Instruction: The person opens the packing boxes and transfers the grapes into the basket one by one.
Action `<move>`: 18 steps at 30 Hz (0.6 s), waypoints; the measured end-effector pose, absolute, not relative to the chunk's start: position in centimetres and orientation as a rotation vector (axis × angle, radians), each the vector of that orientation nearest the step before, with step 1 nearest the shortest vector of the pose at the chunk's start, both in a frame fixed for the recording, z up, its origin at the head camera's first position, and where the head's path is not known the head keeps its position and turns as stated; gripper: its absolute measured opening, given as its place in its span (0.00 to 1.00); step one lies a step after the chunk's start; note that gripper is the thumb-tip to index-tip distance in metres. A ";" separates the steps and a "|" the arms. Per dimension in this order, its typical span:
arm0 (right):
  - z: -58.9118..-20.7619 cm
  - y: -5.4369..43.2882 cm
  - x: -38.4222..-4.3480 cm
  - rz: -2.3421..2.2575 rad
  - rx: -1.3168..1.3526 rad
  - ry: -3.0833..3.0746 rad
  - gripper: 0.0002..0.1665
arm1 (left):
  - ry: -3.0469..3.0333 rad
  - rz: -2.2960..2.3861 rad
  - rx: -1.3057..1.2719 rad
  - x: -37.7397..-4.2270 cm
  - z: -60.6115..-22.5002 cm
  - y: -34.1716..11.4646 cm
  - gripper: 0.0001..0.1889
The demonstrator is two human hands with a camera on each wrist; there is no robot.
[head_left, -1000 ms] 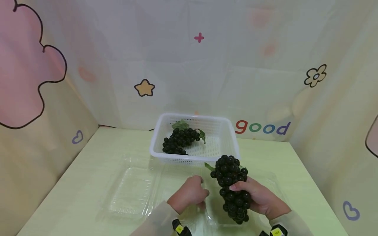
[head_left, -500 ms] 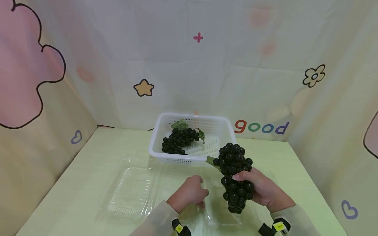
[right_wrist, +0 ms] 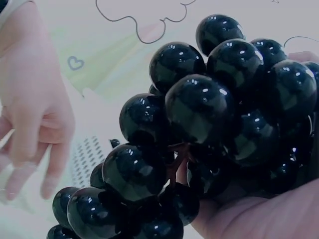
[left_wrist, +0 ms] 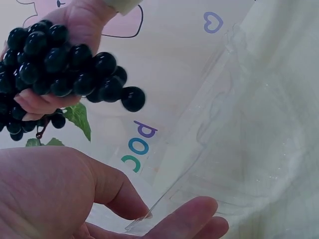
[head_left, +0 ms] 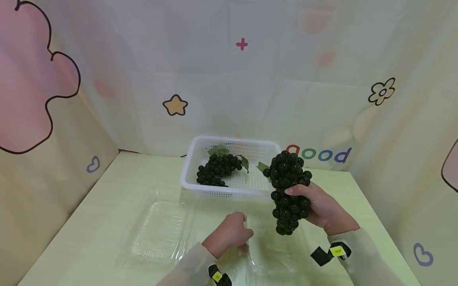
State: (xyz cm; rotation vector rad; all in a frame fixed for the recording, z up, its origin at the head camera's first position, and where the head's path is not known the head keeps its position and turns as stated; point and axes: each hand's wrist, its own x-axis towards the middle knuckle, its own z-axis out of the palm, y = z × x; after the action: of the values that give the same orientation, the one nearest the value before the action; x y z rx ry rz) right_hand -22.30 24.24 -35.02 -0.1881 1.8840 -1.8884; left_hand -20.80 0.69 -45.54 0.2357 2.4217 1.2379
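Note:
My right hand [head_left: 326, 204] grips a bunch of dark grapes [head_left: 288, 174] by its middle, raised in front of the white basket's right end. The bunch hangs roughly upright, with a green leaf at its upper left. My left hand [head_left: 230, 234] pinches the edge of a clear plastic clamshell box [head_left: 273, 254] on the table. In the left wrist view, the thumb [left_wrist: 122, 196] and fingers are on either side of the clear rim [left_wrist: 164, 199]. The grapes [right_wrist: 199, 107] fill much of the right wrist view.
A white perforated basket [head_left: 229, 191] stands at the back, holding more dark grapes [head_left: 218, 169] with leaves in its left half. Clear plastic, apparently another box section [head_left: 159, 228], lies left of my left hand. A printed curtain [head_left: 214, 79] encloses the pale table.
My right hand has lifted the bunch of grapes up and slightly right, away from the clear box. My left hand has stayed in place at the box's edge.

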 end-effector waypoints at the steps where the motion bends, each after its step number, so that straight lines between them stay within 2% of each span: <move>1: -34.8 24.2 -22.5 -1.892 -0.188 1.888 0.44 | 2.422 1.233 0.233 -20.8 -45.5 0.7 0.26; 11: -31.9 23.2 -25.3 -1.964 -0.134 1.949 0.46 | 2.432 1.192 0.266 -20.6 -45.0 0.8 0.27; 18: -31.0 22.7 -27.7 -2.006 -0.087 1.970 0.41 | 2.435 1.190 0.277 -20.5 -44.9 0.8 0.27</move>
State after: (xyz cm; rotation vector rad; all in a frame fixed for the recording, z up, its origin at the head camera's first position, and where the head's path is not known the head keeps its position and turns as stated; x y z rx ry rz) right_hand -27.69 22.73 -31.01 -0.0872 1.9704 -2.0060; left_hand -20.48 0.77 -44.89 0.2771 2.4350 1.1903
